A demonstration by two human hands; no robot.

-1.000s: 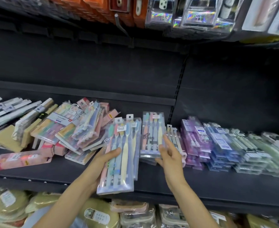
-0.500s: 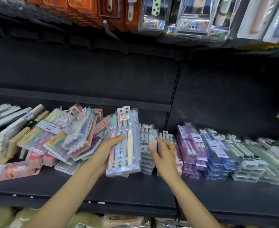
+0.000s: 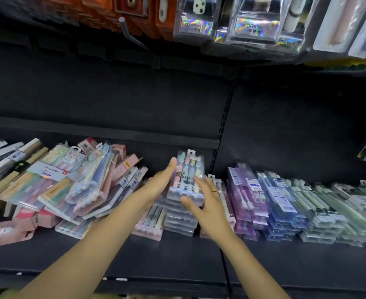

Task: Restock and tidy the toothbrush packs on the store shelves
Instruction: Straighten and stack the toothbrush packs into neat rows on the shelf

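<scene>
At the centre of the frame your left hand [image 3: 160,186] lies flat along the left edge of a clear toothbrush pack [image 3: 188,175], fingers straight and pressed to its side, while your right hand [image 3: 208,203] meets the same pack from the right, thumb under its near end and fingers spread along its right edge, a ring on one finger; neither hand curls round it, both press it with extended fingers. The pack sits on top of a neat stack of clear packs [image 3: 181,221] just left of the shelf's upright divider, its hang tab pointing toward the back wall. Touching the stack on its lower left is a pink-edged pack [image 3: 149,225] lying flat on the dark shelf [image 3: 177,260]. Left of your left forearm a loose heap of pastel packs [image 3: 74,186] leans and overlaps in several directions, with a pink pack [image 3: 5,234] lying apart at the far left edge. Right of your right hand run tidy rows: purple packs [image 3: 244,197], then blue packs [image 3: 279,201], then green packs [image 3: 337,208] toward the right edge. Along the top of the frame hang orange cartons [image 3: 138,11] and holographic blister packs [image 3: 242,22] from the level above
</scene>
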